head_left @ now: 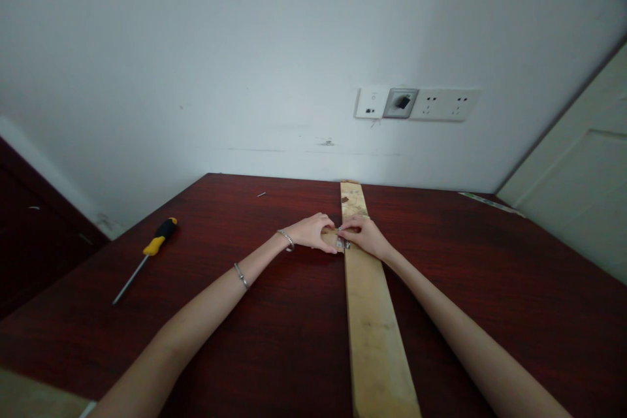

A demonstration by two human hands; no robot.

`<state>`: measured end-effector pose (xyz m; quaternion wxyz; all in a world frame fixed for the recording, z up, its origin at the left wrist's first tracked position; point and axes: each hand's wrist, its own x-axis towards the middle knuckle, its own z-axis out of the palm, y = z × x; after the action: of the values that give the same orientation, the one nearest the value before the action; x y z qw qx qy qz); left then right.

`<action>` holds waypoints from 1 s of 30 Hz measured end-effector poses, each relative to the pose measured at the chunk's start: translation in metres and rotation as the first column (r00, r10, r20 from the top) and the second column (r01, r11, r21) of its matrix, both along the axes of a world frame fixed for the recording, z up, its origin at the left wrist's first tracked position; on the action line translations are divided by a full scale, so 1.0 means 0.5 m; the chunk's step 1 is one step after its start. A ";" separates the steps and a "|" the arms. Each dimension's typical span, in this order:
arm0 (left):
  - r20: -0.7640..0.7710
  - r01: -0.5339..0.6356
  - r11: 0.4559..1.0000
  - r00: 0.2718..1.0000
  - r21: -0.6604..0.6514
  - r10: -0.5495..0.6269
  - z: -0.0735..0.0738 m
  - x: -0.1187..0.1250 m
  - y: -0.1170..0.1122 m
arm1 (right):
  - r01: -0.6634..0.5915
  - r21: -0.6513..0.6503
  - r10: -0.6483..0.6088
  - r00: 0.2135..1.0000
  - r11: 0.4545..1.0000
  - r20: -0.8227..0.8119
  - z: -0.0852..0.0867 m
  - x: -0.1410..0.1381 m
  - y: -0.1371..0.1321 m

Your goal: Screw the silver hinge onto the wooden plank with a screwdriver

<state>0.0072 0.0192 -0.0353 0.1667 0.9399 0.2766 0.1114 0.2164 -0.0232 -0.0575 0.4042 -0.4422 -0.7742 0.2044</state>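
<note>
A long pale wooden plank [375, 326] lies lengthwise on the dark red wooden table [274, 333], running from the near edge to the wall. My left hand [312, 232] is closed on a small wooden piece [332, 240] at the plank's left edge. My right hand [363, 235] rests on the plank with its fingers pinched on a small silver metal fitting [343, 245] where the small piece meets the plank. The two hands touch each other there. Bracelets circle my left wrist and forearm.
A screwdriver [145, 256] with a yellow and black handle lies on the table's left side. A small screw or nail [261, 194] lies near the wall. Wall sockets [416, 104] sit above the table. A pale door [578, 196] stands at the right.
</note>
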 end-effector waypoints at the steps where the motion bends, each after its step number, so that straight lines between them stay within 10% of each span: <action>1: 0.000 0.000 1.000 1.000 -0.001 0.000 0.000 0.000 0.000 | 0.001 -0.001 -0.001 1.000 1.000 0.002 0.000 0.000 0.000; 30: -0.020 0.009 1.000 1.000 -0.006 -0.009 -0.003 -0.002 0.002 | 0.015 0.006 -0.015 1.000 1.000 0.024 0.007 -0.001 -0.006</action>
<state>0.0062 0.0201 -0.0368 0.1672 0.9417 0.2743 0.1005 0.2159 -0.0263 -0.0542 0.3978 -0.4492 -0.7762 0.1938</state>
